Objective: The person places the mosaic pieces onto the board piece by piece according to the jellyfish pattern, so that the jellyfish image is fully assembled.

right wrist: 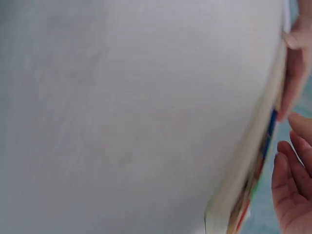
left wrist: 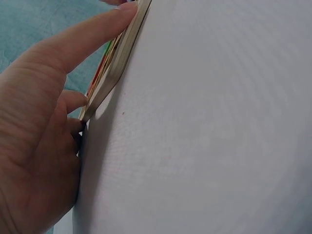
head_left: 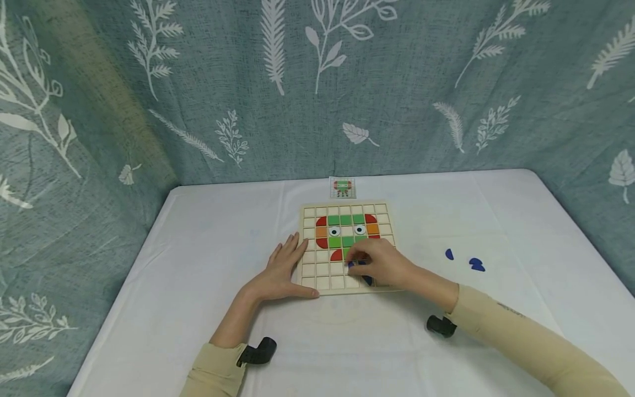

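Note:
A wooden grid board (head_left: 308,285) lies on the table with red, orange and green pieces and two eye pieces set in its cells. My left hand (head_left: 280,278) rests at its left edge, fingers spread, thumb along the near left corner; in the left wrist view that thumb (left wrist: 92,41) touches the rim. Over the board's lower right, my right hand (head_left: 382,263) pinches a small blue piece (head_left: 350,264) between thumb and curled fingers. Another blue piece (head_left: 367,280) shows below the hand, which hides nearby cells. The right wrist view is blurred.
Loose blue pieces (head_left: 477,264) and a single blue piece (head_left: 449,254) lie on the white tablecloth right of the board. A small picture card (head_left: 342,188) with a similar figure lies behind the board. A patterned green curtain (head_left: 297,138) hangs behind the table.

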Tool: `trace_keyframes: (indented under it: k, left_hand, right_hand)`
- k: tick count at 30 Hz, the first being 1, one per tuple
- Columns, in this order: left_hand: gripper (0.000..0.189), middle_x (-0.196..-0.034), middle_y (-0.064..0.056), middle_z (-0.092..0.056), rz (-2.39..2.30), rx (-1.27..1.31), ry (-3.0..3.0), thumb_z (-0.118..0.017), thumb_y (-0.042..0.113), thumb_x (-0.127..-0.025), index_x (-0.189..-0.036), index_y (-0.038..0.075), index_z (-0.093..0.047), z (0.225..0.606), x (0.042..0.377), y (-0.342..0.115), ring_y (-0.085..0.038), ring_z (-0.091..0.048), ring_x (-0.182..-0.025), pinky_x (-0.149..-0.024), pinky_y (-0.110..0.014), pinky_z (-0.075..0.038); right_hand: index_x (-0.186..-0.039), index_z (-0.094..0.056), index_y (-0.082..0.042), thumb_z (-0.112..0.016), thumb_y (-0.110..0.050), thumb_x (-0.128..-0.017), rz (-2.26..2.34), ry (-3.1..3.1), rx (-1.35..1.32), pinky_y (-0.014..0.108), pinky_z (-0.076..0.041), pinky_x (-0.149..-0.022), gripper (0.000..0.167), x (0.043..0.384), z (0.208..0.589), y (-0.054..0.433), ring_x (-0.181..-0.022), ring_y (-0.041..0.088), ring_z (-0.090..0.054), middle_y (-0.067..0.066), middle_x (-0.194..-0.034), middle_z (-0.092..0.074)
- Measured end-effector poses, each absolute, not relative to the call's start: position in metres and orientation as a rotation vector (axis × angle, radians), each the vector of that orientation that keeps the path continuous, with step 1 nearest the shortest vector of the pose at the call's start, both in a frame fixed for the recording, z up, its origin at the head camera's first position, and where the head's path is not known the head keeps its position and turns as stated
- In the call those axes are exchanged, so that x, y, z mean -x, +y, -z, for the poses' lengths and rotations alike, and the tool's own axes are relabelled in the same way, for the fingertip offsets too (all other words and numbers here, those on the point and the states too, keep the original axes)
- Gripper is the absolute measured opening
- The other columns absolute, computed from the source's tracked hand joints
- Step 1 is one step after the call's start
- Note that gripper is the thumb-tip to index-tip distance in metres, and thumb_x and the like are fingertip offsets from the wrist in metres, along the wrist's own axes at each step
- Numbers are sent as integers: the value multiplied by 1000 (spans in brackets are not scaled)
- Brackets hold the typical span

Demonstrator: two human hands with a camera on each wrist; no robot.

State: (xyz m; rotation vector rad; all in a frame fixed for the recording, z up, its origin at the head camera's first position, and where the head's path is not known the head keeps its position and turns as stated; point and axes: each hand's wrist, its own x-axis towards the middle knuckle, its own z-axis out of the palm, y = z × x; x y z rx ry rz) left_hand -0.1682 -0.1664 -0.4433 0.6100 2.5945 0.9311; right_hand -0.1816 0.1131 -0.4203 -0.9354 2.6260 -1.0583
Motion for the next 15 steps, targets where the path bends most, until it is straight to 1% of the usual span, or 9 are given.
trace_keyframes:
  k: [3, 5, 7, 9, 12, 15]
  left_hand:
    - [120, -163, -13, 3, -917, -606, 2601, -83, 51, -70, -157, 7, -14, 443, 169, -166, -25, 7, -149, -118, -45, 6]
    - [120, -163, -13, 3, -917, -601, 2601, -84, 51, -69, -157, 6, -14, 444, 169, -165, -25, 7, -149, -118, -44, 6]
    - [121, -163, -13, 3, -918, -598, 2602, -84, 51, -69, -157, 6, -14, 444, 169, -165, -25, 7, -149, -118, -44, 6]
    - [121, -163, -14, 3, -919, -596, 2602, -84, 50, -69, -157, 6, -14, 444, 168, -165, -26, 7, -149, -118, -45, 5]
    - [120, -163, -15, 2, -925, -601, 2603, -85, 49, -69, -156, 5, -15, 444, 168, -166, -27, 6, -149, -118, -46, 5]
    - [120, -162, -16, 2, -926, -605, 2600, -84, 49, -69, -156, 5, -15, 443, 168, -166, -28, 6, -149, -118, -46, 4]
  right_hand:
    - [-98, -72, -12, -73, -16, -89, 1090, 2667, 887, 26, -52, -68, 10, 182, 414, 129, -79, 9, -59, -7, -90, -66]
    - [-99, -72, -10, -72, -15, -90, 1078, 2721, 855, 28, -54, -69, 10, 183, 410, 147, -82, 12, -60, -4, -91, -67]
    - [-102, -72, -9, -71, -13, -90, 1023, 2771, 798, 32, -55, -73, 13, 182, 407, 170, -87, 17, -62, 0, -97, -68]
    - [-105, -71, -6, -70, -10, -89, 943, 2802, 756, 39, -55, -79, 17, 180, 403, 194, -95, 24, -62, 6, -103, -68]
    - [-113, -68, -3, -70, -3, -87, 801, 2811, 719, 48, -51, -86, 26, 175, 399, 230, -107, 34, -58, 13, -114, -65]
    - [-117, -66, -2, -69, 4, -85, 718, 2783, 757, 53, -48, -91, 33, 171, 398, 258, -114, 40, -55, 17, -120, -62]
